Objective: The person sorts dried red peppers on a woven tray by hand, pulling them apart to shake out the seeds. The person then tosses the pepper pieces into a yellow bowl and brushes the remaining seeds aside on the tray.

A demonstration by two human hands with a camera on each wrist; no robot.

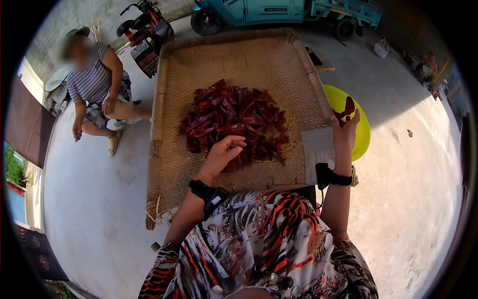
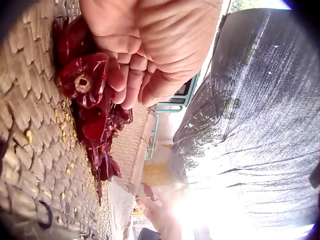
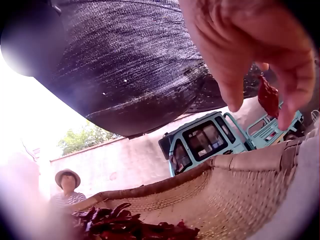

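Dark red dried peppers (image 1: 234, 119) lie heaped on a woven tray (image 1: 167, 114). Over the near side of the heap is my left hand (image 1: 221, 157), fingers loosely bent; in the left wrist view its fingertips are beside a pepper (image 2: 85, 80), and whether they touch it is unclear. My right hand (image 1: 345, 134) is past the tray's right edge, above a yellow basin (image 1: 363, 132). A red pepper piece (image 3: 268, 97) lies against its fingers, while the thumb stands apart from it.
A flat grey piece (image 1: 317, 147) lies at the tray's near right corner. On the left sits a person in a hat (image 1: 94, 74). Behind the tray stand a red vehicle (image 1: 147, 32) and a teal three-wheeled truck (image 1: 264, 12). Pale seeds are scattered on the weave.
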